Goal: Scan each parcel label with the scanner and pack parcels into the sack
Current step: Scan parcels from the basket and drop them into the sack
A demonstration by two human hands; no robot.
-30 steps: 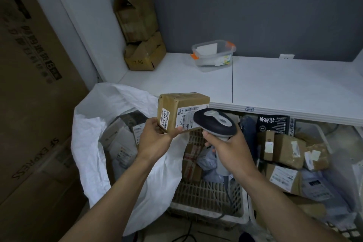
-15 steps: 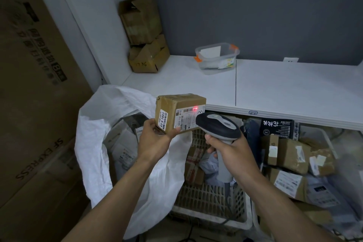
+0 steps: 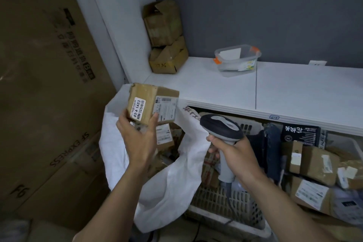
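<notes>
My left hand [image 3: 137, 135] grips a small brown cardboard parcel [image 3: 151, 104] from below, holding it over the open mouth of the white woven sack [image 3: 167, 179]. Two white labels show on the parcel's sides. My right hand [image 3: 235, 157] grips the grey handle of the barcode scanner [image 3: 220, 126], whose dark head points left toward the sack, to the right of the parcel and lower. Several labelled parcels [image 3: 164, 136] lie inside the sack.
A white plastic basket [image 3: 231, 208] under the white shelf [image 3: 294, 88] holds parcels, and more brown parcels [image 3: 314, 165] are piled at the right. Large cardboard boxes [image 3: 43, 84] stand at the left. Two worn boxes [image 3: 165, 37] and a clear tub [image 3: 236, 60] sit on the shelf.
My left hand has carried the parcel left and turned it, away from the scanner and over the sack. The red scan light on the label is gone. The scanner has dropped slightly.
</notes>
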